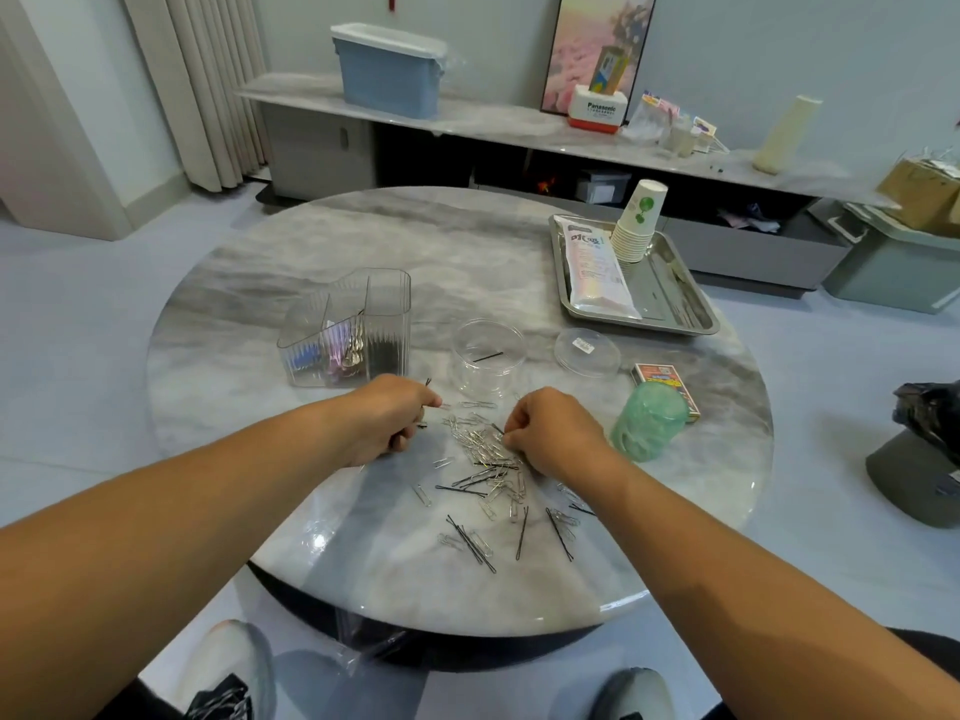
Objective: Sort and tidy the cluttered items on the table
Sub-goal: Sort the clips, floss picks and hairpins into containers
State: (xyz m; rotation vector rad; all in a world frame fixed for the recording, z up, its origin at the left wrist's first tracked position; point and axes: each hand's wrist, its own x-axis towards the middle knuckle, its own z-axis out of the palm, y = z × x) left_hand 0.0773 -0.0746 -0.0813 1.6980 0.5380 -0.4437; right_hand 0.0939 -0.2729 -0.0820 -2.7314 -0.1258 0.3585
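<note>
Indoors, round marble table (363,241), scattered paper clips (480,444), grey floor (78,324)

Behind the round marble table (322,236): a long low cabinet (467,122) against a pale wall (779,44). Left of the cabinet, cream curtains (208,85). Below, pale blue-grey floor (78,314).

paper clips (480,444) and hairpins (470,543) lie mixed, seemingly tangled.

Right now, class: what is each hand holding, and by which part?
Left hand grips black hairpins; their ends poke out of the fist. Right hand pinches one hairpin's end over the pile.
</note>
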